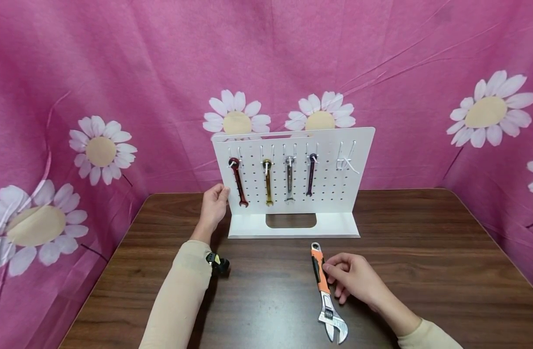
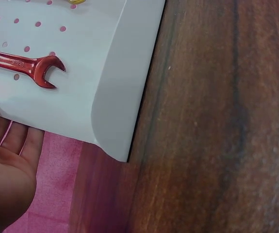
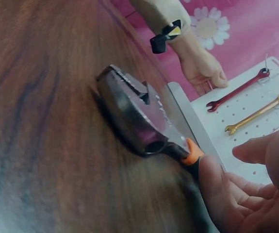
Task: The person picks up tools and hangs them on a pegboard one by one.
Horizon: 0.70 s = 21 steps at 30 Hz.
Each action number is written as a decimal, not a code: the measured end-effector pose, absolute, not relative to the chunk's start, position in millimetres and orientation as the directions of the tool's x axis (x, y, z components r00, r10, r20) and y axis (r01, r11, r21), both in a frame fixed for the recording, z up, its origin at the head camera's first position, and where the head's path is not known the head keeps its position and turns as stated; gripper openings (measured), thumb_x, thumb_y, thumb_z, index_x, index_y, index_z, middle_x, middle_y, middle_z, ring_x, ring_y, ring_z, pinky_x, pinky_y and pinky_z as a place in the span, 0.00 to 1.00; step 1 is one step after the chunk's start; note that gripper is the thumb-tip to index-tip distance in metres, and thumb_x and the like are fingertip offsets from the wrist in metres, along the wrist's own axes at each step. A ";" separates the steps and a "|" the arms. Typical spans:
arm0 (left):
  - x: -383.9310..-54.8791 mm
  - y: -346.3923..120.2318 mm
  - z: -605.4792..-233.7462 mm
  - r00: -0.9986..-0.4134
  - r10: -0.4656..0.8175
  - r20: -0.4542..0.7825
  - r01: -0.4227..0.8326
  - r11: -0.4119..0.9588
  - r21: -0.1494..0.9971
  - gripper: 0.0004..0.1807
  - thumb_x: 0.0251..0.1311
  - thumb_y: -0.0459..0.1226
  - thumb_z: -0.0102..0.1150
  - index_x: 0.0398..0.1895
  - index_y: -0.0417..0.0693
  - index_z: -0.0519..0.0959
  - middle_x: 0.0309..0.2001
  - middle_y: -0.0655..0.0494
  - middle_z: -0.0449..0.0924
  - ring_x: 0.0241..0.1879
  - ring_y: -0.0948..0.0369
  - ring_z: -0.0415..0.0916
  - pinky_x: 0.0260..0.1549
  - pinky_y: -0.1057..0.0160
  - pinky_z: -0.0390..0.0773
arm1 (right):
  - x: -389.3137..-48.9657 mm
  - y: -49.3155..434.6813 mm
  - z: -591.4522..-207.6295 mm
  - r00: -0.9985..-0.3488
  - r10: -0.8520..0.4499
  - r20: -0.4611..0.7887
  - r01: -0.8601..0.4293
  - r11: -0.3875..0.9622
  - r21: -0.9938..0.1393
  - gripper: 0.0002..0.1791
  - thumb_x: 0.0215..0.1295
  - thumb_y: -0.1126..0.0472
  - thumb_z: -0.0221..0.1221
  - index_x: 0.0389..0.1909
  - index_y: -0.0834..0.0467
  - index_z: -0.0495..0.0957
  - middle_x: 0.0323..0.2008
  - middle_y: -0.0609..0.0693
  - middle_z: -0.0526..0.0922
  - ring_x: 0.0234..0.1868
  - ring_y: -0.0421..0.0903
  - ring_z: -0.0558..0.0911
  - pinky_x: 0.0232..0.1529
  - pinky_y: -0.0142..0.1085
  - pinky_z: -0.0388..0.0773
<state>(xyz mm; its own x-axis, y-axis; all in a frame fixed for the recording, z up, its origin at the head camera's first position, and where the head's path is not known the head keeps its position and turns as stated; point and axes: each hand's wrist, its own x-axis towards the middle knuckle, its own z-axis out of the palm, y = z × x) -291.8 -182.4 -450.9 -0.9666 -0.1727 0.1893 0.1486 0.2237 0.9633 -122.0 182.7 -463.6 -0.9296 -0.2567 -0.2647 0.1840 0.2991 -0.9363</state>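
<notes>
My left hand [image 1: 214,206] grips the left edge of a white pegboard stand [image 1: 292,225], thumb in front and fingers behind. On the board's hooks hang a red wrench [image 1: 238,184], a yellow wrench [image 1: 268,184], a silver wrench [image 1: 290,180] and a purple wrench [image 1: 311,177]. An adjustable wrench [image 1: 327,308] with an orange and black handle lies on the table before the stand, its head toward me. Beside that handle is my right hand [image 1: 355,278], fingers loosely bent and fingertips right at the grip. In the right wrist view the thumb [image 3: 253,149] stands apart from the handle.
A bare white hook [image 1: 347,160] sticks out at the board's right side. The brown wooden table [image 1: 423,252] reaches back to a pink curtain [image 1: 170,72] with daisies. A black wrist camera [image 1: 220,264] sits on my left forearm.
</notes>
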 end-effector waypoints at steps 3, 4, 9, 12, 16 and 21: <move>-291.6 -182.6 -451.0 -0.965 -0.168 0.202 0.161 0.232 0.959 0.15 0.81 0.31 0.53 0.34 0.28 0.75 0.20 0.62 0.67 0.24 0.68 0.64 0.26 0.72 0.65 | -121.5 181.0 -467.3 -0.929 -0.236 -0.284 0.193 0.344 -0.919 0.17 0.77 0.59 0.64 0.51 0.72 0.78 0.26 0.53 0.81 0.17 0.44 0.81 0.18 0.48 0.85; -292.1 -182.8 -451.5 -0.965 -0.167 0.204 0.163 0.229 0.960 0.15 0.81 0.31 0.53 0.34 0.28 0.75 0.20 0.62 0.66 0.24 0.68 0.64 0.25 0.72 0.65 | -121.4 180.5 -468.1 -0.929 -0.232 -0.287 0.192 0.362 -0.912 0.18 0.76 0.59 0.65 0.51 0.71 0.78 0.25 0.53 0.81 0.15 0.44 0.81 0.18 0.49 0.85; -293.0 -182.8 -452.5 -0.966 -0.171 0.194 0.156 0.212 0.965 0.14 0.81 0.30 0.54 0.34 0.29 0.76 0.23 0.55 0.72 0.28 0.62 0.70 0.30 0.69 0.73 | -120.8 176.3 -468.3 -0.941 -0.191 -0.281 0.153 0.498 -0.854 0.19 0.73 0.53 0.69 0.45 0.66 0.79 0.19 0.51 0.78 0.09 0.40 0.77 0.14 0.48 0.82; -293.0 -182.9 -452.4 -0.967 -0.176 0.184 0.145 0.216 0.966 0.14 0.81 0.31 0.54 0.33 0.30 0.76 0.25 0.55 0.74 0.31 0.61 0.72 0.33 0.68 0.76 | -119.4 170.2 -466.8 -0.955 -0.135 -0.266 0.137 0.592 -0.794 0.19 0.68 0.50 0.73 0.39 0.62 0.79 0.14 0.50 0.77 0.06 0.40 0.74 0.11 0.45 0.79; -292.9 -183.2 -452.3 -0.967 -0.175 0.183 0.142 0.225 0.964 0.14 0.81 0.31 0.54 0.34 0.29 0.76 0.25 0.57 0.74 0.31 0.64 0.72 0.36 0.67 0.79 | -117.7 162.5 -465.4 -0.972 -0.071 -0.223 0.112 0.694 -0.711 0.21 0.61 0.50 0.78 0.33 0.58 0.77 0.13 0.48 0.76 0.04 0.40 0.72 0.08 0.42 0.75; -292.2 -181.9 -451.3 -0.967 -0.179 0.183 0.141 0.222 0.965 0.14 0.81 0.31 0.54 0.35 0.28 0.77 0.26 0.58 0.76 0.32 0.64 0.73 0.36 0.67 0.79 | -118.2 158.7 -465.1 -0.982 -0.075 -0.172 0.059 0.744 -0.665 0.24 0.60 0.50 0.78 0.23 0.54 0.72 0.13 0.47 0.76 0.03 0.39 0.72 0.07 0.40 0.74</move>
<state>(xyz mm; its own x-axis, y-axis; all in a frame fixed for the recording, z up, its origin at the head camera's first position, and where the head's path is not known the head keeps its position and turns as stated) -292.2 -181.9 -451.3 -0.9668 -0.1786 0.1827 0.1413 0.2220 0.9648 -118.2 158.7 -465.1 -0.9822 -0.0754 -0.1721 0.0594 0.7444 -0.6651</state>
